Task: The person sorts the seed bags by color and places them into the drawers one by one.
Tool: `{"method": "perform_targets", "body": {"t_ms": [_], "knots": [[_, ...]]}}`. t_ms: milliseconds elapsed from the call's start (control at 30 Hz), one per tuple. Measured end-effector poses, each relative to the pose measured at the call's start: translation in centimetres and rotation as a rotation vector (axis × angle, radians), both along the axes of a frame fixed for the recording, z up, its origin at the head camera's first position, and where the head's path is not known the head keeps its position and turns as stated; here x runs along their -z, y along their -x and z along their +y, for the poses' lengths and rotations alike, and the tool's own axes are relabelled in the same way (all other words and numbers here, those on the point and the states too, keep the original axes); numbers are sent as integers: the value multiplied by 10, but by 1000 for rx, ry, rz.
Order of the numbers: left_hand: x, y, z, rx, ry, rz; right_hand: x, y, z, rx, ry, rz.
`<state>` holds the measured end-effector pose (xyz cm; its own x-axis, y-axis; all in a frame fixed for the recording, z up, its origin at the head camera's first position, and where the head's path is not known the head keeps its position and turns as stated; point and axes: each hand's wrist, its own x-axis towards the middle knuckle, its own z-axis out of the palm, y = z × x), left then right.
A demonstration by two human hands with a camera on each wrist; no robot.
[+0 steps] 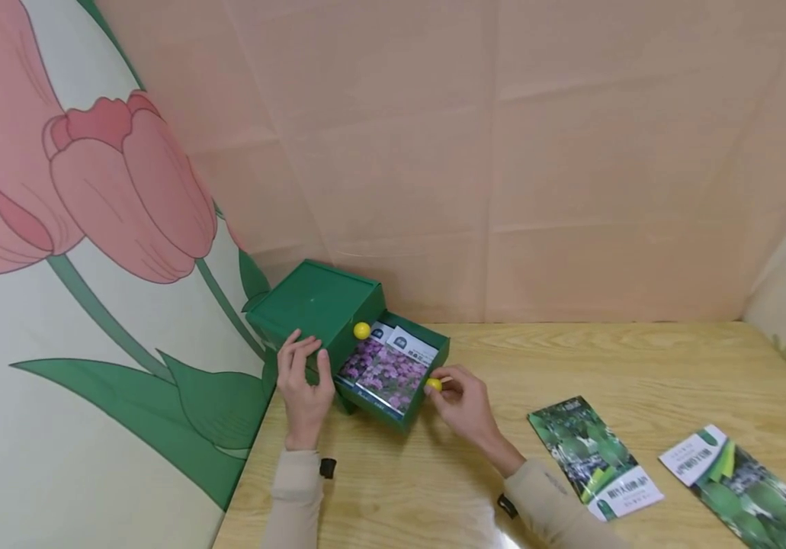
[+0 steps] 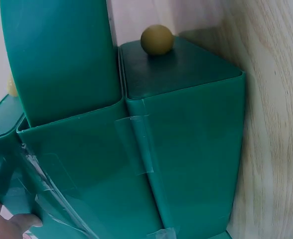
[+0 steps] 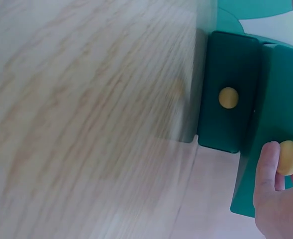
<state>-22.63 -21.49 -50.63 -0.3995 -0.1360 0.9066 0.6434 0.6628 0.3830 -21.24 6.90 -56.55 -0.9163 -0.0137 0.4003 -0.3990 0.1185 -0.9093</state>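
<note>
Wooden tabletop (image 1: 537, 354); right hand (image 1: 466, 406) pinches yellow knob (image 1: 435, 384) of drawer (image 1: 442, 352), left hand (image 1: 305, 383) rests loosely on green cabinet (image 1: 313, 301). I judge drawer-sliding step; next move needs straight guiding.

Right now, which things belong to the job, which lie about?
In the job:
green drawer unit, left hand touching it
open drawer, right hand pinching its yellow knob
flower packets inside

Lying about, seemingly:
left packet and right packet on table, untouched

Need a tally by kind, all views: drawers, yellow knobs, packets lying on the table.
Drawers: 3 (top drawer, middle drawer, bottom drawer)
Yellow knobs: 3 (top knob, middle knob, bottom knob)
Packets on table: 2 (left packet, right packet)
Total: 8
</note>
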Motion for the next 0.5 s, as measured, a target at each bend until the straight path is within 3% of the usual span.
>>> {"method": "perform_targets", "body": {"t_ms": [500], "knots": [[1,0,-1,0,15,-17,-4,4,-6,3,-34,-36]]}}
